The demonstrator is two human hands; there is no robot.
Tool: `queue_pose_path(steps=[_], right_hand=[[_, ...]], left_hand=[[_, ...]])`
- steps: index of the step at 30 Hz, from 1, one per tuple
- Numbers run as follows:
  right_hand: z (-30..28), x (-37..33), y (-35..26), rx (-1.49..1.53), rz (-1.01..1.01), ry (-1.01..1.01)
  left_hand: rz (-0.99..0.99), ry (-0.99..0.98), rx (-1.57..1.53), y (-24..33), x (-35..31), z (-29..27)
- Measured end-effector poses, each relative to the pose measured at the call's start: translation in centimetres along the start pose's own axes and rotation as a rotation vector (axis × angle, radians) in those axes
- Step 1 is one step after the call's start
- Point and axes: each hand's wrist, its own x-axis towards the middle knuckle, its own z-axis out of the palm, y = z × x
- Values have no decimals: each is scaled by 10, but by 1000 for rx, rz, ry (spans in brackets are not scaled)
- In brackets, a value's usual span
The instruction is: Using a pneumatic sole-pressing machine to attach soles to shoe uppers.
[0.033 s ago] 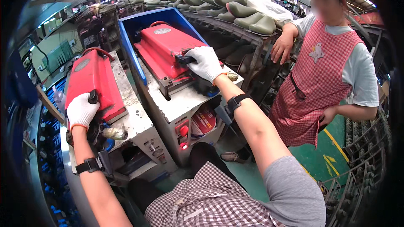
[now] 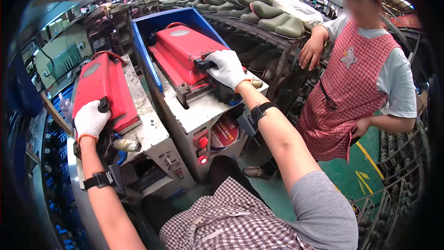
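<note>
Green footwear [image 2: 266, 12] lies piled beyond the right red cover [image 2: 189, 42].

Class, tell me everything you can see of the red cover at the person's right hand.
The red cover is a long raised hood with sloping sides and a flat flange, apparently painted metal, scuffed near its front. An oval plate sits on top toward the far end, where a red hose or cable arches; a black handle projects at the near end. It lies lowered over the pale machine, beside a blue side panel. The gloved right hand grips the handle.
</note>
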Motion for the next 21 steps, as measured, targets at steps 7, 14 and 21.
queue_pose_path(steps=[7, 14, 21], right_hand=[[10, -2, -29, -50, 233, -2], [50, 18, -199, 645, 120, -9], [68, 6, -274, 1467, 336, -948]], left_hand=[[37, -87, -13, -6, 3, -10], [104, -123, 21, -11, 9, -10], [154, -255, -36, -8, 13, -11]])
